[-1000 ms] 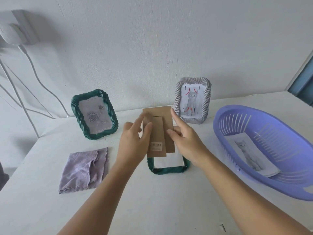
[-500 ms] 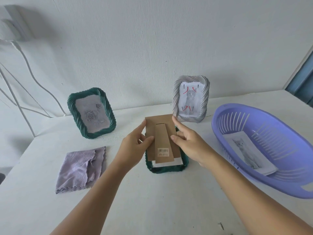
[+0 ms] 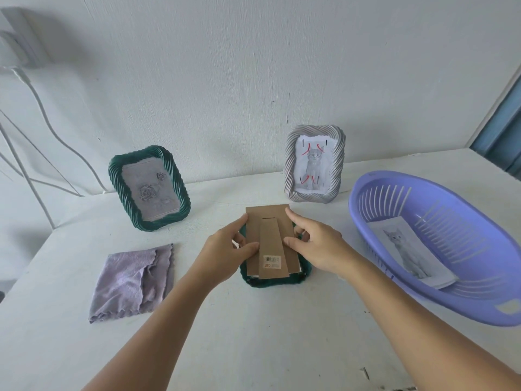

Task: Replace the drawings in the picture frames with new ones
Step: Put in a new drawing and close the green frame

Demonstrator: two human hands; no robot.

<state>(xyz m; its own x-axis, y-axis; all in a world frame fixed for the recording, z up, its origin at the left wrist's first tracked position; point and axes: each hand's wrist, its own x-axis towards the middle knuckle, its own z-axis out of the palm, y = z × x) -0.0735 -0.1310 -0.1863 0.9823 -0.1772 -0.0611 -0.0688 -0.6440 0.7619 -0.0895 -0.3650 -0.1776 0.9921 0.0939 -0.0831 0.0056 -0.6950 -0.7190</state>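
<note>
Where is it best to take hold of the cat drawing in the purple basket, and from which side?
Probably pinch the cat drawing at its near corner, which lifts slightly off the purple basket. Come from above through the open top; the slotted walls block side approaches.

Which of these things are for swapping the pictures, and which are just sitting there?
For the job: backing board, held by left hand and right hand; face-down green frame; rose frame; cat frame; cat drawing in the basket.

Just lying about: cloth, cables.
</note>
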